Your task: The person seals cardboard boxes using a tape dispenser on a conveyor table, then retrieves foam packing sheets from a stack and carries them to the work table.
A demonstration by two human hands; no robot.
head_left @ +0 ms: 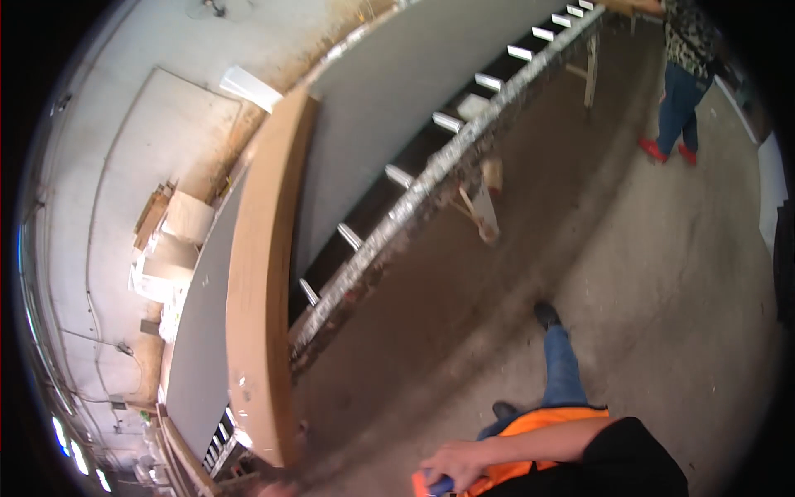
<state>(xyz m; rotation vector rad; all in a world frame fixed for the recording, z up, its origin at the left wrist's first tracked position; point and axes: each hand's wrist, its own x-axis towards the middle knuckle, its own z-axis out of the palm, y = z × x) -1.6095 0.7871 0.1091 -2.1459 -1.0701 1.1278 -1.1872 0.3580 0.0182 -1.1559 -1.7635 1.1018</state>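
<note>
My right hand (pixel 457 465) is at the bottom edge of the view, fingers curled around a small blue object (pixel 441 485) held against my orange vest (pixel 530 443); only a rounded blue end pokes out below the knuckles, so I can't tell what it is, just that it's smooth and dark blue. The forearm runs in from the lower right, bare up to a black sleeve (pixel 629 464). Left hand is out of view, so I can't say what it's doing. The blue object sits right in the grip, tight to my body and well apart from everything else. Below the vest, my jeans leg and black shoe (pixel 546 315) are on the concrete floor (pixel 679 282). To the left, near the hand, stands the end of a thick tan board (pixel 265 273), on edge, with a grey panel (pixel 414 108) lying behind it. A long bench (pixel 464 149) with a rough, speckled edge and white cross rollers runs diagonally up to the right. Far end, top right: another person (pixel 686 79) in jeans and red shoes stands by the bench.
</note>
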